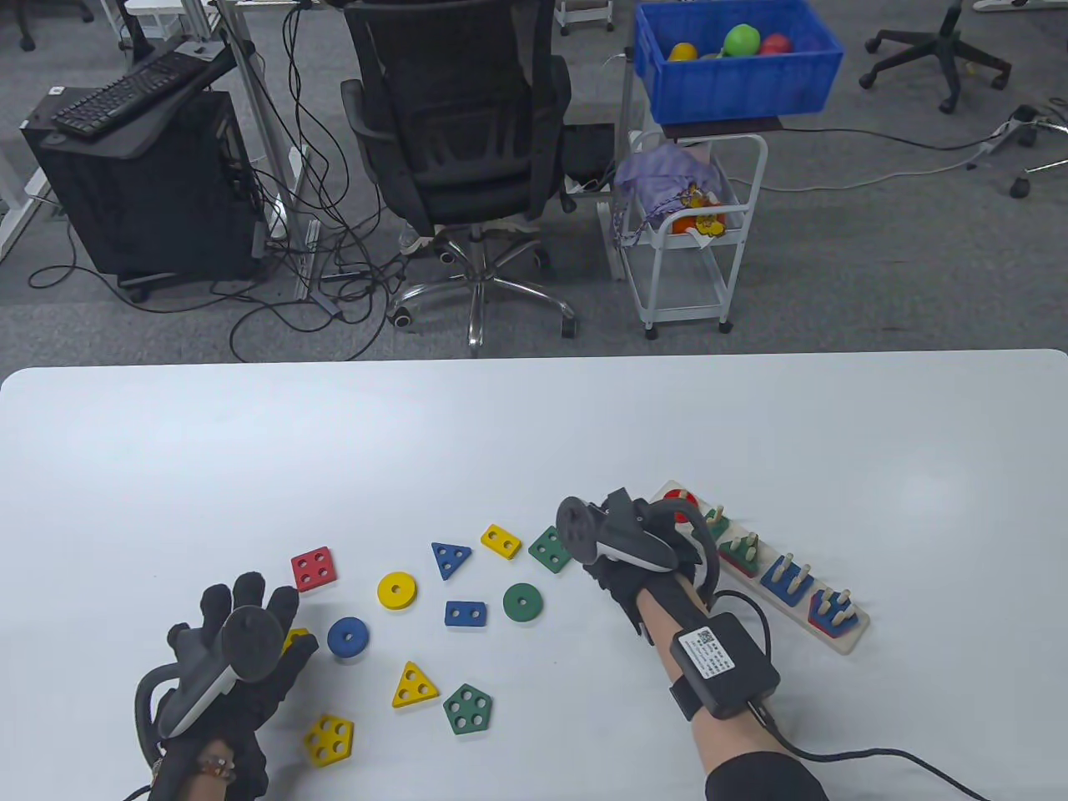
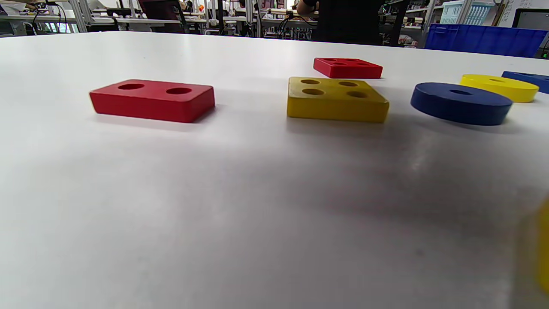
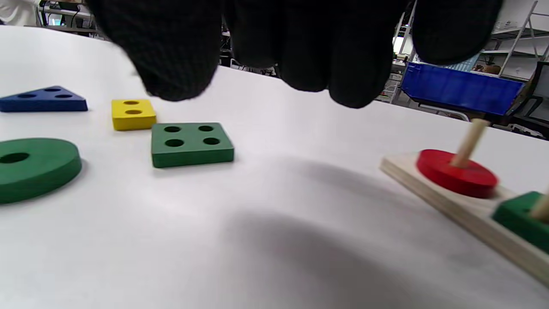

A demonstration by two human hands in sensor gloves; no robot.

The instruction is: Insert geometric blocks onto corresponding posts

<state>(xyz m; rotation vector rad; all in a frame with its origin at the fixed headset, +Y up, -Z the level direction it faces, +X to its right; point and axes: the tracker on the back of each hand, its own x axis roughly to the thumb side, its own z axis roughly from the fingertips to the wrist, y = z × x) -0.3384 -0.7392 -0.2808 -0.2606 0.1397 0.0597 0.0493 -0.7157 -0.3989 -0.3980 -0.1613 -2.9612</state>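
Observation:
The wooden peg board (image 1: 847,638) lies at the right, with a red disc (image 3: 456,173), a green rectangle (image 1: 716,522), a green triangle (image 1: 739,554), a blue square (image 1: 788,578) and a pentagon (image 1: 830,610) on its posts. My right hand (image 1: 667,526) hovers by the board's far end; its fingers (image 3: 300,51) hold nothing. My left hand (image 1: 254,609) is spread flat over a yellow square (image 2: 336,98), beside a red rectangle (image 2: 152,100). Loose blocks lie between the hands, among them a green square (image 1: 549,551), a green disc (image 1: 522,602) and a blue disc (image 1: 347,637).
Also loose are a red square (image 1: 314,569), a yellow disc (image 1: 396,591), a blue triangle (image 1: 450,559), a yellow rectangle (image 1: 501,541), a blue rectangle (image 1: 465,614), a yellow triangle (image 1: 414,686), a green pentagon (image 1: 467,708) and a yellow pentagon (image 1: 329,739). An office chair (image 1: 459,125) stands beyond the table.

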